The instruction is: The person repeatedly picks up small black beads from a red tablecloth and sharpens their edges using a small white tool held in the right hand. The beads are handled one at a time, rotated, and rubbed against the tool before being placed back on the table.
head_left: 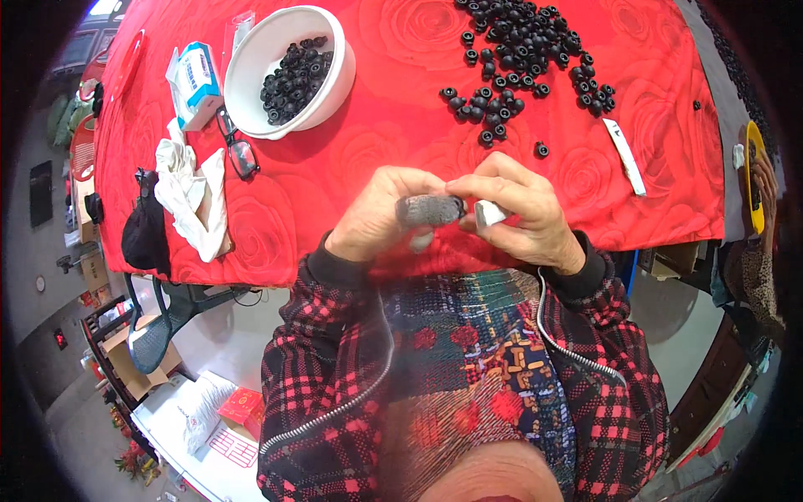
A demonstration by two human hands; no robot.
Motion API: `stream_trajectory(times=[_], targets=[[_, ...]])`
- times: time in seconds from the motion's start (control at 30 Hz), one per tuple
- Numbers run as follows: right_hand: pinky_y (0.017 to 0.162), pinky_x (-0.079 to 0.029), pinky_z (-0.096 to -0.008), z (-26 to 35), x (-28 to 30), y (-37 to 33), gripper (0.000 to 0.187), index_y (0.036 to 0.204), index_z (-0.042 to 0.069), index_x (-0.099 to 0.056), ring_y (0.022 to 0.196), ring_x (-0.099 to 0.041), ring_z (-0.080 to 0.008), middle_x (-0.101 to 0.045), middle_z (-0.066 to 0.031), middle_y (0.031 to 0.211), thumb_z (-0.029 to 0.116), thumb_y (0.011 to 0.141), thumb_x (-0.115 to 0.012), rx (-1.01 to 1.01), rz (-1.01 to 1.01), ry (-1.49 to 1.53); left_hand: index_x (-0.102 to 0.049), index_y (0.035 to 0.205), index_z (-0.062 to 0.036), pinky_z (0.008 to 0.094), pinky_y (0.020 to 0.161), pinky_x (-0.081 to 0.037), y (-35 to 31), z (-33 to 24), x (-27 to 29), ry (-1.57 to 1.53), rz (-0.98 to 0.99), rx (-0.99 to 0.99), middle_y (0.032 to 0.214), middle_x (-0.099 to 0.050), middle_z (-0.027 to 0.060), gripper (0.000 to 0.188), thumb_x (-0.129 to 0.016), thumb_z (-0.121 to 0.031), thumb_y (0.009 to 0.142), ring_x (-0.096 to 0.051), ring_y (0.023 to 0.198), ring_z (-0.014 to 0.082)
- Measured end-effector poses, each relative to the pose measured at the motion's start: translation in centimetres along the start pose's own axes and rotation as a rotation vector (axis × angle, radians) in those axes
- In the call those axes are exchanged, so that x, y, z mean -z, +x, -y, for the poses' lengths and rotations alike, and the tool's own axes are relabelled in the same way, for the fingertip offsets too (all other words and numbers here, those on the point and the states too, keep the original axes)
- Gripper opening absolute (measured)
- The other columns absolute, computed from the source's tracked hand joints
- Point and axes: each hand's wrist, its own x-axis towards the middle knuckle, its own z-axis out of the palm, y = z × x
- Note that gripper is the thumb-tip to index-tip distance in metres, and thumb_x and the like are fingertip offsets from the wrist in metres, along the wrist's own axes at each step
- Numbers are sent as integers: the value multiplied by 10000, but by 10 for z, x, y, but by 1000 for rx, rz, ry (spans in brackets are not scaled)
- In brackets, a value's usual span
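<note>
Both of my hands meet in front of my chest, over the near edge of a red rose-patterned tablecloth [368, 159]. My left hand [375, 209] is closed, pinching a small black round part [457, 209]. A dark grey, worn-looking cover [425, 211] sits at its thumb, apparently wrapped around it. My right hand [535, 213] is closed too, its fingertips beside that part. From its grip sticks out a short white piece [490, 212]; what kind of thing it is, I cannot tell. Beyond my hands lies a loose pile of similar black parts [523, 46], one [542, 150] apart from the others.
A white bowl [335, 92] holding more black parts stands at the back left. Near it lie a blue-and-white box [196, 79], eyeglasses [242, 157], white gloves [196, 192] and a black cloth item [144, 226]. A white strip [625, 157] lies to the right. Another person's hand [763, 180] shows far right.
</note>
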Motion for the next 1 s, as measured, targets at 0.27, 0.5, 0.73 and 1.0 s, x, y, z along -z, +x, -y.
stream_trajectory(times=[0.27, 0.5, 0.73, 1.0], targets=[[613, -474, -307, 3, -2, 6, 401, 1054, 7, -637, 720, -586, -215, -573, -96, 821, 3, 665, -733, 99, -50, -22, -646, 997, -9, 187, 454, -403, 0, 1, -13, -62, 10, 11, 798, -648, 32, 202, -601, -177, 895, -553, 580, 45], [540, -475, -308, -3, -11, 6, 406, 1034, 14, -642, 670, -597, -215, -586, -94, 812, 17, 649, -769, 194, -171, -340, -631, 1067, -10, 171, 534, -439, 3, 13, -15, -121, -14, -171, 888, -669, 38, 246, -615, -190, 900, -590, 692, 46], [506, -445, -330, -7, -10, 5, 451, 1004, 11, -638, 597, -561, -223, -546, -77, 737, 112, 590, -785, 347, -268, -452, -620, 1084, -17, 238, 723, -513, 5, 10, -15, 2, 33, -157, 971, -654, 23, 230, -619, -44, 856, -630, 868, 99], [535, -468, -332, 5, -6, 7, 464, 1041, -18, -627, 640, -588, -243, -567, -97, 770, 80, 612, -771, 267, -214, -431, -601, 1118, 0, 224, 676, -500, 6, 10, -25, -273, -6, -209, 970, -662, 58, 214, -578, -50, 911, -626, 836, 113]])
